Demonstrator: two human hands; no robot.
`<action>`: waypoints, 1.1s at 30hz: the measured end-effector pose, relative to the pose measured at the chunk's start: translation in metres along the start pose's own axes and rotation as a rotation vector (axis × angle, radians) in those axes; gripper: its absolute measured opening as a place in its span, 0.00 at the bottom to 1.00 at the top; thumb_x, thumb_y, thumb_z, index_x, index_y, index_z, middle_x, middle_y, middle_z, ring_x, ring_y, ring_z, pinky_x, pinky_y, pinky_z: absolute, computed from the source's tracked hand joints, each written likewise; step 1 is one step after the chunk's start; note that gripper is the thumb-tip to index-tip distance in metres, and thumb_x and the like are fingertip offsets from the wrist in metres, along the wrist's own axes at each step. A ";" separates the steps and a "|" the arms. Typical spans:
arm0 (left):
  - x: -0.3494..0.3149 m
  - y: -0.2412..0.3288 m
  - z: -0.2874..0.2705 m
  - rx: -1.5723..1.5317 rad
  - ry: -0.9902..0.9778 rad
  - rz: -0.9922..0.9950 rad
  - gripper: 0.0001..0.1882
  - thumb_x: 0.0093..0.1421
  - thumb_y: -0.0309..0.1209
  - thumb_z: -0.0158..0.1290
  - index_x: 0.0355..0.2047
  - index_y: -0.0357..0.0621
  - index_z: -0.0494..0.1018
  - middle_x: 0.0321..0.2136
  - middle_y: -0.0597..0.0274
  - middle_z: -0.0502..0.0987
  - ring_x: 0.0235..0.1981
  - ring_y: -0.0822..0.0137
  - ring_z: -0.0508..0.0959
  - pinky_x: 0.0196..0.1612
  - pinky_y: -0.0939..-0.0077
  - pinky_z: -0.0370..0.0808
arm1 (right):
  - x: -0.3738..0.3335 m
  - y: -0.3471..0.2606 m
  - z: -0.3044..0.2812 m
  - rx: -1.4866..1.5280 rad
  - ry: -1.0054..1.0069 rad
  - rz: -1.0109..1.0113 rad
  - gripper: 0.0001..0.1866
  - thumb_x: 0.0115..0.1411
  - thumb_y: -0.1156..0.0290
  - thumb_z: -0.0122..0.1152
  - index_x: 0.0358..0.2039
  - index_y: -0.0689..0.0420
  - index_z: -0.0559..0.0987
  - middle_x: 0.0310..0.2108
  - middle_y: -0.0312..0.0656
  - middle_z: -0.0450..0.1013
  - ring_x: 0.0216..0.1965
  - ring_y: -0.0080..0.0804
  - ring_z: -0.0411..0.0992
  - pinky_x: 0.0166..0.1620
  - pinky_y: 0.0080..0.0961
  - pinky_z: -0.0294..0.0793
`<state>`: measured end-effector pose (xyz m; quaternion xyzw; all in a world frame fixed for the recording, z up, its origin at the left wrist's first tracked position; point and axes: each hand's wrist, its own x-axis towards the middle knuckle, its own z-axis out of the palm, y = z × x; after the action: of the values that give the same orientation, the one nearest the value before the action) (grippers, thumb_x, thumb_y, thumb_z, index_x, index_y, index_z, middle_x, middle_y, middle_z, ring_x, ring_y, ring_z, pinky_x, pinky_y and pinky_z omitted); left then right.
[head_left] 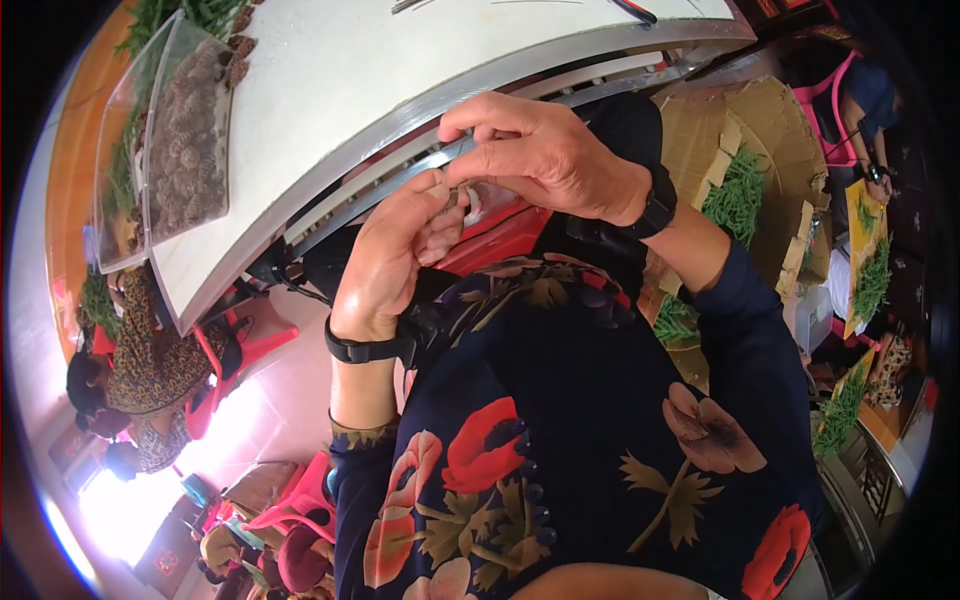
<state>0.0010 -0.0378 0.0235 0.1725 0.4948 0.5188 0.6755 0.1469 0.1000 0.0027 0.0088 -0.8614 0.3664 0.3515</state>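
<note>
In front of my body, at the table's near edge, my two hands are close together. My left hand (392, 238) is closed, its fingers curled round a small brown pine cone (450, 202), of which only a little shows. Over it bends my right hand (560, 160), thumb and fingertips brought together just above the left fingertips. Whatever the right fingers pinch is too thin or too hidden to name. A black band is on each wrist.
On the white table (330, 70) stands a clear plastic bin (188, 150) of pine cones. Thin wires and a red-and-black handled tool (634, 12) lie at its far side. At right is a cardboard box (800, 130) with green sprigs (735, 195). Other people sit around on pink chairs.
</note>
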 end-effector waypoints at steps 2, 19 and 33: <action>0.001 0.002 -0.002 0.029 -0.037 -0.028 0.10 0.65 0.32 0.41 0.36 0.37 0.67 0.21 0.73 0.59 0.21 0.81 0.56 0.21 0.86 0.50 | -0.002 0.004 0.001 -0.008 -0.005 -0.021 0.14 0.46 0.85 0.62 0.34 0.57 0.79 0.35 0.40 0.73 0.30 0.31 0.73 0.29 0.21 0.71; 0.014 -0.015 0.003 0.585 0.137 0.189 0.09 0.66 0.31 0.43 0.34 0.37 0.66 0.21 0.66 0.65 0.20 0.70 0.66 0.24 0.77 0.64 | -0.022 -0.005 0.026 -0.143 0.104 0.266 0.04 0.57 0.76 0.57 0.33 0.61 0.74 0.28 0.44 0.72 0.26 0.40 0.73 0.26 0.28 0.72; 0.030 -0.033 0.004 1.019 0.354 0.498 0.06 0.64 0.29 0.45 0.35 0.38 0.66 0.25 0.58 0.69 0.25 0.62 0.70 0.28 0.70 0.67 | -0.026 0.005 0.017 -0.145 0.108 0.487 0.06 0.56 0.75 0.57 0.35 0.60 0.77 0.24 0.47 0.72 0.22 0.42 0.71 0.27 0.28 0.69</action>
<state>0.0208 -0.0238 -0.0138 0.4968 0.7313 0.3796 0.2728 0.1547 0.0862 -0.0241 -0.2435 -0.8421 0.3776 0.2982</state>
